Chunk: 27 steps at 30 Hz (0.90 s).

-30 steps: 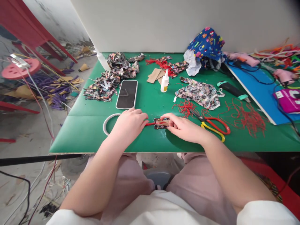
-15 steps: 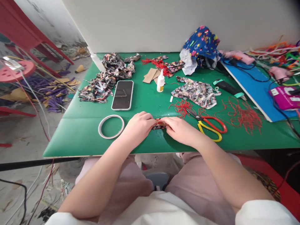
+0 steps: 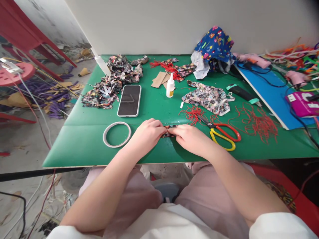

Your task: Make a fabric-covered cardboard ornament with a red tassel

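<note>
- Since a second ago, the left hand [image 3: 149, 133] has come across to the right, close to the right hand [image 3: 189, 136], and a white ring [image 3: 105, 136], perhaps a tape roll, has come fully into sight.
- Small dark floral patch [image 3: 169, 135]: it lies on the green table [image 3: 82, 139] near the front edge, between the two hands and largely covered by them. The tan strip and red cord visible on it then are now mostly hidden.
- Left hand's fingers: bunched with no clear gap, tips on the patch's left part, seemingly pinching its edge.
- Right hand's fingers: also drawn together, tips on the patch's right part and meeting the left ones; the thumb's exact grip is hidden.
- Step in hand, as a judgement: folding the cloth inward over the strip and pressing it down.
- The next move seems to call for even fingertip pressure along the fold, both edges kept straight and the cord kept from slipping.
- Around them: a phone [image 3: 129, 100] and an upright small bottle [image 3: 170, 87] stand beyond the hands; scissors [image 3: 211, 125] lie open to the right.
</note>
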Available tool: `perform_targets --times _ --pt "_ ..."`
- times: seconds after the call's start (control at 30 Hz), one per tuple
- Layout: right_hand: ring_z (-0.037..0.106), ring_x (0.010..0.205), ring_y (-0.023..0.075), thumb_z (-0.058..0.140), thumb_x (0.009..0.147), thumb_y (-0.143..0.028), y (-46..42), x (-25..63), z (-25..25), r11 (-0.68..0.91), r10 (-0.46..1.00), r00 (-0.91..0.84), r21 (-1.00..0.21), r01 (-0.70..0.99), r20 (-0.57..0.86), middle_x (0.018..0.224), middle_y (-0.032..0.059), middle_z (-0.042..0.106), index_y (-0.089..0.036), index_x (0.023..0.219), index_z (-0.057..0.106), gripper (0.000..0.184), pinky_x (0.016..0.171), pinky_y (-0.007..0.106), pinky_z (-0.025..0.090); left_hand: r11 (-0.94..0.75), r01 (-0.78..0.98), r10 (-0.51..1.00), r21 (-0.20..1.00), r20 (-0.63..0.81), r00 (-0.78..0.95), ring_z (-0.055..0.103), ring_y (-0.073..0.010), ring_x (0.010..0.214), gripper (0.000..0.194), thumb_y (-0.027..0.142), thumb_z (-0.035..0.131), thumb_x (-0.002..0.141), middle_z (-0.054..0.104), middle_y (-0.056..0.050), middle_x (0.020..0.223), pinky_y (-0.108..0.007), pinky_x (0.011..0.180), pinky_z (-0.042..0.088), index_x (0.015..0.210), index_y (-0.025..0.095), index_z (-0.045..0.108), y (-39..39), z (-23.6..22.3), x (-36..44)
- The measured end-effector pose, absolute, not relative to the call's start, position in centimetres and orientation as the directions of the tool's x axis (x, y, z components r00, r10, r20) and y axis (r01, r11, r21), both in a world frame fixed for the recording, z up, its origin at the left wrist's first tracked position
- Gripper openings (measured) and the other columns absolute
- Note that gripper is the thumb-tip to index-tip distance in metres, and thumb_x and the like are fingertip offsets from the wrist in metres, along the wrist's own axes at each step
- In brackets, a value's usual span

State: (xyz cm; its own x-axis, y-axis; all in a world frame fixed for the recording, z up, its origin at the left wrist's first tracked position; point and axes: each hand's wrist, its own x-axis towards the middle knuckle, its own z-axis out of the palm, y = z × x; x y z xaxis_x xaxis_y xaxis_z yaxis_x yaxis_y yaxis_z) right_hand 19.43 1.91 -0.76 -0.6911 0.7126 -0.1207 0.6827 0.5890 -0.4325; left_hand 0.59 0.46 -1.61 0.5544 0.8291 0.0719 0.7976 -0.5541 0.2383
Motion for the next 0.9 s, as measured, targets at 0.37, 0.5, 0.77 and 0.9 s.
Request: perform_targets --times 0.37,0.5,0.77,0.9 --pt "0.059 0.094 0.0156 0.040 0.081 -0.010 2.6 20.1 -0.5 0.599 0.697 -0.705 -0.432 0.675 -0.135 0.100 0.0044 0.066 -0.022 0.105 0.064 0.036 0.083 0.025 0.043 -0.563 0.788 0.824 0.248 0.093 0.560 0.053 -0.0164 0.080 0.024 0.020 0.044 0.087 0.062 -0.005 0.083 -0.028 0.072 0.042 0.092 0.020 0.067 0.7 -1.5 0.2" --pt "0.059 0.094 0.0153 0.040 0.081 -0.010 2.5 20.0 -0.5 0.622 0.686 -0.716 -0.408 0.668 -0.128 0.102 0.0048 0.065 -0.021 0.108 0.062 0.037 0.083 0.025 0.043 -0.561 0.786 0.828 0.261 0.147 0.542 0.054 -0.0165 0.081 0.025 0.022 0.042 0.088 0.062 -0.005 0.084 -0.029 0.073 0.043 0.091 0.019 0.067 0.8 -1.1 -0.8" --pt "0.056 0.103 0.0185 0.040 0.083 -0.013 2.2 20.0 -0.4 0.657 0.689 -0.714 -0.308 0.688 -0.125 0.108 0.0065 0.064 -0.021 0.114 0.058 0.037 0.086 0.029 0.044 -0.568 0.778 0.822 0.268 0.139 0.552 0.055 -0.0161 0.082 0.026 0.026 0.041 0.088 0.062 -0.005 0.087 -0.029 0.074 0.043 0.092 0.020 0.066 0.9 -0.9 -1.4" --pt "0.059 0.098 0.0154 0.037 0.086 -0.017 2.5 20.2 -0.7 0.622 0.710 -0.697 -0.376 0.687 -0.098 0.107 0.0014 0.065 -0.026 0.112 0.059 0.035 0.082 0.026 0.044 -0.545 0.794 0.836 0.269 0.104 0.539 0.055 -0.0162 0.081 0.023 0.025 0.044 0.087 0.063 -0.005 0.087 -0.028 0.073 0.043 0.089 0.019 0.067 0.8 -0.7 -1.4"
